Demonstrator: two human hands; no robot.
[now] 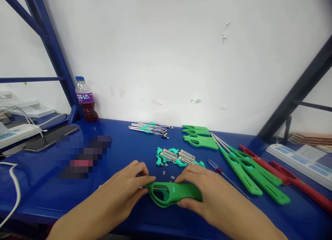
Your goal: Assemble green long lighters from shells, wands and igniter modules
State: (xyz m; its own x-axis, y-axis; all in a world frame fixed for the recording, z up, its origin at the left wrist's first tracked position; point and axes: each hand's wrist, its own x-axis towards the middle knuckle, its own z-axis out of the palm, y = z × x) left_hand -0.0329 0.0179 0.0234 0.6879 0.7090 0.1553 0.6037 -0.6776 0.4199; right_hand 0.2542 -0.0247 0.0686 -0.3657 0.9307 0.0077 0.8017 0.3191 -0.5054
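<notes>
Both hands grip a green lighter body close to the table's front edge. My left hand pinches its narrow end, next to the looped trigger opening. Around the wide handle end, my right hand is closed, thumb below and fingers on top. A teal piece shows inside the loop. Just beyond the hands lie teal plastic triggers, clear fuel tanks and several tiny metal pieces. To the right of my right hand rests a screwdriver with a clear and red handle.
Metal lighter tubes with wires and green handle shells lie at the back. Assembled green lighters, red lighters and a power strip are on the right. A drink bottle and a phone stand left.
</notes>
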